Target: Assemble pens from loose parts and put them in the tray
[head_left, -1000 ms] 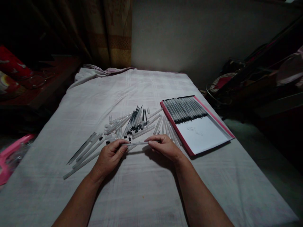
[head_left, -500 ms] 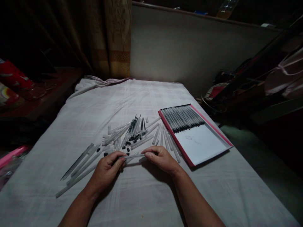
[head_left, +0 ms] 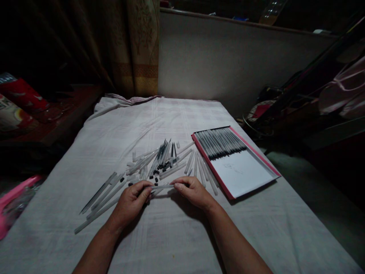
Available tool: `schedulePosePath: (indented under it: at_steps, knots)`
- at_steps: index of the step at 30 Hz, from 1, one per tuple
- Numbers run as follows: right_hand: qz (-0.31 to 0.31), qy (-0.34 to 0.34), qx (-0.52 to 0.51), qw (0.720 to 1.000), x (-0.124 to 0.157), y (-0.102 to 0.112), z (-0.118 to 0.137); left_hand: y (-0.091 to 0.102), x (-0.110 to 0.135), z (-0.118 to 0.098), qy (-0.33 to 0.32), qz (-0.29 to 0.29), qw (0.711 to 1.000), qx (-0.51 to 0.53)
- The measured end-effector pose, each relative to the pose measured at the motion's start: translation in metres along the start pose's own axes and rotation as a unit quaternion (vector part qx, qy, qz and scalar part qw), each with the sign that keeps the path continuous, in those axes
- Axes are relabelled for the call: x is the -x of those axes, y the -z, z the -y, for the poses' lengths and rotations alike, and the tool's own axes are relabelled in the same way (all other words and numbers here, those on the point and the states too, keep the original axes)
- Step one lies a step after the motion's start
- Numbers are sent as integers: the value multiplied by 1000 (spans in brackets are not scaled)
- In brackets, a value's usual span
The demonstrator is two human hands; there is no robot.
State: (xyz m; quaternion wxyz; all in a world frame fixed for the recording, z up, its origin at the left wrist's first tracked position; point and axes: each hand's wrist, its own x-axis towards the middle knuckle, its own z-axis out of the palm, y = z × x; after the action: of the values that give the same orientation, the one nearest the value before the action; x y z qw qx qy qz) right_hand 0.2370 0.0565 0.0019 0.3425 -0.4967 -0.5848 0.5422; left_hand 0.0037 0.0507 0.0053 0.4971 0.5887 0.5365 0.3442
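A slim translucent pen barrel (head_left: 163,187) runs level between my two hands, just above the cloth. My left hand (head_left: 134,198) pinches its left end between thumb and fingers. At the other end, my right hand (head_left: 191,190) is closed on it, and a dark tip shows by the fingers. Beyond them lies a loose heap of clear pen barrels (head_left: 144,161), dark ink refills (head_left: 162,152) and small black end plugs (head_left: 156,180). Several longer barrels (head_left: 105,198) lie fanned out to the left of my left hand. More clear barrels (head_left: 203,169) lie beside the box.
A shallow red-edged box (head_left: 232,175) on the right holds a row of pens (head_left: 221,142) with black ends. White checked cloth (head_left: 159,239) covers the table. Pink-handled plastic (head_left: 19,190) is at the left edge, and red packages (head_left: 23,93) stand on a side table.
Both hands keep their hold on the pen barrel, and their fingers have barely moved. The view has shifted slightly, bringing more of the left side into sight.
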Motion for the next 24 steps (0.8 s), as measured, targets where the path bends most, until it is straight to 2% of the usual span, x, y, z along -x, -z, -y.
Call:
schedulePosePath:
  at_steps: [5,9,11,14,16,19,21,24]
  knots:
    - [5,1,93,996,2,3,7,-4,-3,0,43,-26,997,61]
    - [4,15,138,990,8,7,17,-3,-4,-2,43,-44,995,80]
    - [-41,27,150,987,10,15,20,-1,-4,-3,35,-55,995,78]
    - [-168,57,154,972,10,45,21,0,-4,-4,25,-59,996,66]
    - [-287,67,159,942,4,78,21,-1,-5,-4,24,-57,997,54]
    - [-438,37,192,877,-9,134,21,-2,-6,-2,22,-56,998,34]
    - [-492,-31,258,831,-20,165,21,-3,-6,-1,21,-57,998,20]
    - [-472,-155,370,785,-35,188,18,-2,-6,-2,23,-60,998,-1]
